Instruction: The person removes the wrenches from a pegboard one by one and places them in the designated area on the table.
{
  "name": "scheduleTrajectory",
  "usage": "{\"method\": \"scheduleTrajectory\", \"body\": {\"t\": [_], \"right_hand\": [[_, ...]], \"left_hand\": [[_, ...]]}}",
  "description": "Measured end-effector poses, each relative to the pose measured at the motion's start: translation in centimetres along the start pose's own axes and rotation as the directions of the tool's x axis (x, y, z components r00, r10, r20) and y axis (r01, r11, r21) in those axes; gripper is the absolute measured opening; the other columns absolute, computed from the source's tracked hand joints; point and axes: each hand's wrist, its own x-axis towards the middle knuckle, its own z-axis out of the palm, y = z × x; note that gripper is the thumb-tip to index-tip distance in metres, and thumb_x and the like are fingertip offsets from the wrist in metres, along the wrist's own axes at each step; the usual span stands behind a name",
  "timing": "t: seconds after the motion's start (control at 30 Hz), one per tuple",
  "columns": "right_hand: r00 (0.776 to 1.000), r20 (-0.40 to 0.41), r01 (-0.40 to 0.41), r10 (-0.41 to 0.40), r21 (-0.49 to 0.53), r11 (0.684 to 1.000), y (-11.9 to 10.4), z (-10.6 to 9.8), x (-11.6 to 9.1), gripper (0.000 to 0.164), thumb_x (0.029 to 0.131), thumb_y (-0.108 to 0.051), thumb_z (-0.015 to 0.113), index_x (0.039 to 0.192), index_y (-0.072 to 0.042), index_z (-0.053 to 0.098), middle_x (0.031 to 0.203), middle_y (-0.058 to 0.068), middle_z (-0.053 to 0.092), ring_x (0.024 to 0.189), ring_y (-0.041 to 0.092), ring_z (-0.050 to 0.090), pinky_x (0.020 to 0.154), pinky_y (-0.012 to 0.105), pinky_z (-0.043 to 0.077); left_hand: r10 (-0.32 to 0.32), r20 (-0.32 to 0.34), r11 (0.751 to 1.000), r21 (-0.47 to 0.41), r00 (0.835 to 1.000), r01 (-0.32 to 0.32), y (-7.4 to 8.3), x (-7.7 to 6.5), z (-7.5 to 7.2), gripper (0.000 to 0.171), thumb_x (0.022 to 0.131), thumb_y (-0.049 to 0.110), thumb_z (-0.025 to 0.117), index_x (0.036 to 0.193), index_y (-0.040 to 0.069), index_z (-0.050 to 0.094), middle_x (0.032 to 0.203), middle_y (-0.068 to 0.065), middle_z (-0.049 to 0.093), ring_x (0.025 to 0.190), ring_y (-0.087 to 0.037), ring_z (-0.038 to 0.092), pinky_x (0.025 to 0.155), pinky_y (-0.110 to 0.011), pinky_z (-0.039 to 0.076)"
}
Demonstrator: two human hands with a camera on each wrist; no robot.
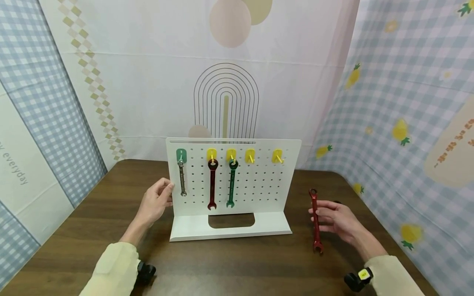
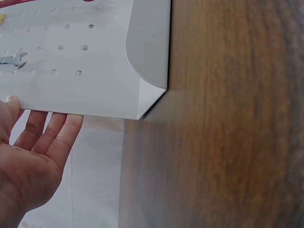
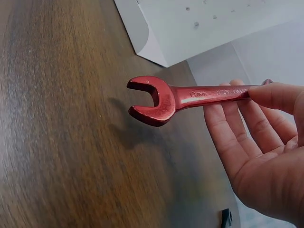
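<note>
1. the right hand (image 1: 335,220) has hold of a red wrench (image 1: 316,222), pinching its shaft between thumb and fingertips, the rest of the palm open and turned upward.
2. that red wrench is held up over the tabletop (image 1: 229,267), to the right of the white pegboard (image 1: 259,193) and apart from it; its ring end points up and away from the person, its open-ended fork nearer to them. from the right wrist you can see stamped lettering on the shaft and a soft shadow on the wood below.
3. the left hand (image 1: 157,199) grips the pegboard's left edge, thumb at the front, the other fingers reaching behind, fairly straight, their tips hidden by the board.
4. the pegboard stands on the tabletop, its base toward the person, with a wide cutout at the bottom.
5. a silver wrench (image 1: 182,181) hangs at the far left from a green hook (image 1: 181,153).
6. next along, a dark red wrench (image 1: 212,185) and a green wrench (image 1: 232,185) hang from yellow hooks; two more yellow hooks sit farther right.
7. pale sleeves (image 1: 116,265) cover both forearms, with a black device at each wrist.
</note>
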Motion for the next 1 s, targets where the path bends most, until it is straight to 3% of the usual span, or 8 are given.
{"method": "scheduleTrajectory", "body": {"t": [0.33, 0.67, 1.0], "right_hand": [[1.000, -0.021, -0.016, 0.016, -0.025, 1.000, 0.5, -1.0, -0.3, 0.020, 0.104, -0.014, 0.068, 0.121, -0.025, 0.073, 0.110, -0.007, 0.080, 0.102, 0.016, 0.077, 0.083, 0.036, 0.066], [0.997, -0.056, -0.051, 0.049, -0.028, 0.998, 1.0, -2.0, -0.6, 0.022, 0.104, -0.016, 0.069, 0.122, -0.027, 0.073, 0.110, -0.008, 0.080, 0.102, 0.016, 0.077, 0.084, 0.036, 0.066], [0.992, -0.092, -0.088, 0.082, -0.059, 0.994, 1.3, -2.9, -0.9, 0.050, 0.103, -0.018, 0.071, 0.149, -0.005, 0.057, 0.110, -0.009, 0.080, 0.101, 0.015, 0.076, 0.083, 0.037, 0.066]], "left_hand": [[0.000, -0.001, 1.000, 0.003, 1.000, 0.000, -0.2, 0.1, 0.0, 0.030, 0.114, 0.030, 0.049, 0.121, 0.003, 0.060, 0.117, -0.024, 0.067, 0.093, -0.026, 0.069, 0.086, -0.039, 0.067], [0.005, 0.002, 1.000, -0.001, 1.000, -0.005, -0.1, 0.1, 0.0, 0.030, 0.114, 0.031, 0.049, 0.121, 0.003, 0.060, 0.120, -0.026, 0.068, 0.096, -0.028, 0.070, 0.087, -0.042, 0.067], [0.005, 0.001, 1.000, -0.003, 1.000, -0.005, 0.0, 0.1, -0.1, 0.030, 0.114, 0.030, 0.049, 0.121, 0.003, 0.060, 0.119, -0.025, 0.067, 0.094, -0.027, 0.069, 0.085, -0.038, 0.067]]}}
